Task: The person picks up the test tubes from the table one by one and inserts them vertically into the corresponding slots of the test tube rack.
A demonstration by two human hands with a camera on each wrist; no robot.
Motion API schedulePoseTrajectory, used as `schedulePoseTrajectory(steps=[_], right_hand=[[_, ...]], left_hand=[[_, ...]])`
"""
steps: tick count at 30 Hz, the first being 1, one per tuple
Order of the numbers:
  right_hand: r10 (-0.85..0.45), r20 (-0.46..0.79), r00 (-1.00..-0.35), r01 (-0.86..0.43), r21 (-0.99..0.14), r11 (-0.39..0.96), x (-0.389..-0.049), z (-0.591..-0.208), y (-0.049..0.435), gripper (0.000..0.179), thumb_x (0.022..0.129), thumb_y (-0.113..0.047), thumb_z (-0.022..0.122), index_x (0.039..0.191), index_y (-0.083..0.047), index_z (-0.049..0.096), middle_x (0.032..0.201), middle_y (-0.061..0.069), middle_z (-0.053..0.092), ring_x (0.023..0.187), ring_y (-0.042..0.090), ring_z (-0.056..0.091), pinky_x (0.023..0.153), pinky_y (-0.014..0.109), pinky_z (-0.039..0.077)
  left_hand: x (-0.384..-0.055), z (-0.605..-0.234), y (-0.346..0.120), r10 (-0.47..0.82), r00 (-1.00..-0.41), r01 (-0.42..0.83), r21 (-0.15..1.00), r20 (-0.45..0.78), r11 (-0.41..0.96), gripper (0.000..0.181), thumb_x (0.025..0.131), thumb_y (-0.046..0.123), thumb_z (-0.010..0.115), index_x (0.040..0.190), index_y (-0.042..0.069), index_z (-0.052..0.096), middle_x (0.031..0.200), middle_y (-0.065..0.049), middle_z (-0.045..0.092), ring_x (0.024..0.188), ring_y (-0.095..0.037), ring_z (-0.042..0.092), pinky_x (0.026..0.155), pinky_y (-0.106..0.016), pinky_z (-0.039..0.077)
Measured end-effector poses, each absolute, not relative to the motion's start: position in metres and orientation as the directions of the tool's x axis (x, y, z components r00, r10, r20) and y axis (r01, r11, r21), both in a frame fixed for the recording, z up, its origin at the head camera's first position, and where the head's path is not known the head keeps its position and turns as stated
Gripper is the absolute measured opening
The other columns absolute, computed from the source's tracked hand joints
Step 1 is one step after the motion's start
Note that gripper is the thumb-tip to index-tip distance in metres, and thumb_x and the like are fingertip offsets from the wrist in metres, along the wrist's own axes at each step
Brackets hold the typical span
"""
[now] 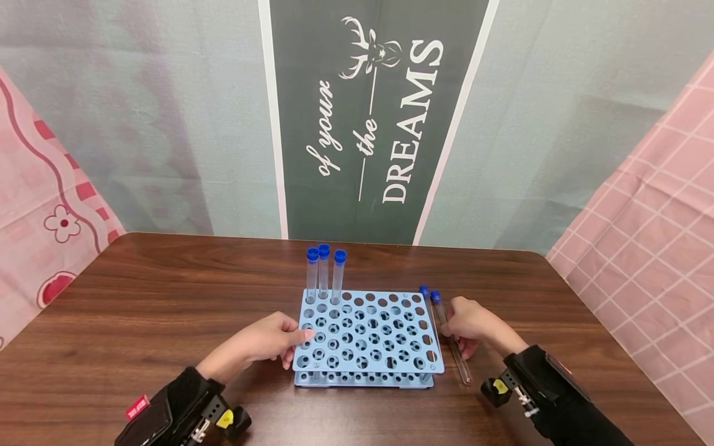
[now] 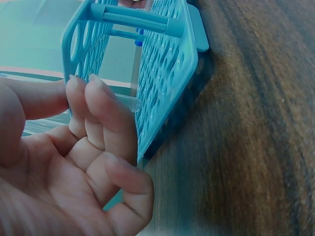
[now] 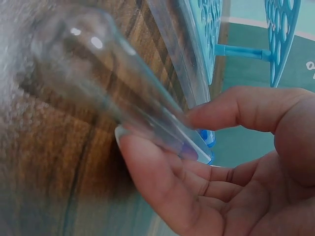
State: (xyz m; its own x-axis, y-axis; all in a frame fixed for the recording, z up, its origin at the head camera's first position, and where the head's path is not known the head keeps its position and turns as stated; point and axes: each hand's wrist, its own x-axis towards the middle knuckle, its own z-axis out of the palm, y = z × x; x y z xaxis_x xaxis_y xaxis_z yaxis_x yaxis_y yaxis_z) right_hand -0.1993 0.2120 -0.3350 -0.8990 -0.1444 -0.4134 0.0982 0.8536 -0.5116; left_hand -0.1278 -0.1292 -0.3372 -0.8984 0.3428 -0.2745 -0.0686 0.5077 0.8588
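A light blue test tube rack (image 1: 390, 371) with rows of round holes stands on the wooden table. My left hand (image 1: 270, 337) grips its left edge, thumb on the top plate and fingertips below. Three clear test tubes (image 1: 338, 279) with blue caps stand upright in the back left holes. To the right of the rack, my right hand (image 1: 474, 322) pinches a capped test tube (image 1: 460, 365) between thumb and fingers. That tube lies slanted, its rounded end toward me. In the right wrist view, a second tube (image 3: 182, 54) lies between it and the rack.
The brown table (image 1: 167, 297) extends on both sides of the rack. Behind it hangs a grey-green cloth (image 1: 234, 124) with white lettering, and pink cloths (image 1: 641, 217) hang at the sides.
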Motion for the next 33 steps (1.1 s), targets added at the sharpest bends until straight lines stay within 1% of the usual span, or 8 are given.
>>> schedulePoseTrajectory(steps=[9, 16, 25, 33], right_hand=[[-0.153, -0.415, -0.897, 0.096, -0.520, 0.849, -0.198, -0.335, 0.214, 0.019, 0.079, -0.002, 0.062, 0.079, 0.000, 0.043, 0.055, 0.010, 0.050, 0.038, 0.018, 0.054, 0.042, 0.032, 0.049], [-0.153, -0.408, -0.900, 0.088, -0.514, 0.853, -0.197, -0.335, 0.213, 0.018, 0.078, -0.003, 0.062, 0.075, 0.000, 0.045, 0.053, 0.009, 0.050, 0.038, 0.017, 0.053, 0.041, 0.031, 0.048], [-0.161, -0.410, -0.898, 0.086, -0.521, 0.849, -0.197, -0.330, 0.215, 0.018, 0.079, -0.003, 0.062, 0.085, 0.000, 0.045, 0.059, 0.011, 0.050, 0.040, 0.018, 0.053, 0.043, 0.032, 0.049], [-0.186, -0.392, -0.901, 0.059, -0.536, 0.842, -0.197, -0.324, 0.218, 0.019, 0.079, -0.001, 0.061, 0.083, 0.000, 0.043, 0.057, 0.011, 0.050, 0.039, 0.017, 0.053, 0.043, 0.032, 0.049]], left_hand=[[-0.128, -0.337, -0.129, 0.343, -0.899, -0.063, 0.857, -0.271, 0.511, 0.037, 0.092, 0.029, 0.055, 0.062, 0.007, 0.052, 0.048, 0.002, 0.047, 0.044, -0.010, 0.045, 0.045, -0.020, 0.029], [-0.127, -0.337, -0.129, 0.344, -0.899, -0.063, 0.859, -0.270, 0.509, 0.037, 0.092, 0.028, 0.055, 0.062, 0.007, 0.052, 0.048, 0.002, 0.047, 0.044, -0.009, 0.045, 0.045, -0.020, 0.029], [-0.127, -0.338, -0.129, 0.346, -0.901, -0.057, 0.860, -0.263, 0.507, 0.038, 0.092, 0.028, 0.055, 0.061, 0.007, 0.051, 0.047, 0.003, 0.047, 0.044, -0.009, 0.046, 0.045, -0.020, 0.029], [-0.127, -0.337, -0.129, 0.340, -0.901, -0.065, 0.858, -0.270, 0.509, 0.037, 0.092, 0.028, 0.055, 0.061, 0.008, 0.051, 0.047, 0.003, 0.047, 0.043, -0.009, 0.046, 0.045, -0.020, 0.029]])
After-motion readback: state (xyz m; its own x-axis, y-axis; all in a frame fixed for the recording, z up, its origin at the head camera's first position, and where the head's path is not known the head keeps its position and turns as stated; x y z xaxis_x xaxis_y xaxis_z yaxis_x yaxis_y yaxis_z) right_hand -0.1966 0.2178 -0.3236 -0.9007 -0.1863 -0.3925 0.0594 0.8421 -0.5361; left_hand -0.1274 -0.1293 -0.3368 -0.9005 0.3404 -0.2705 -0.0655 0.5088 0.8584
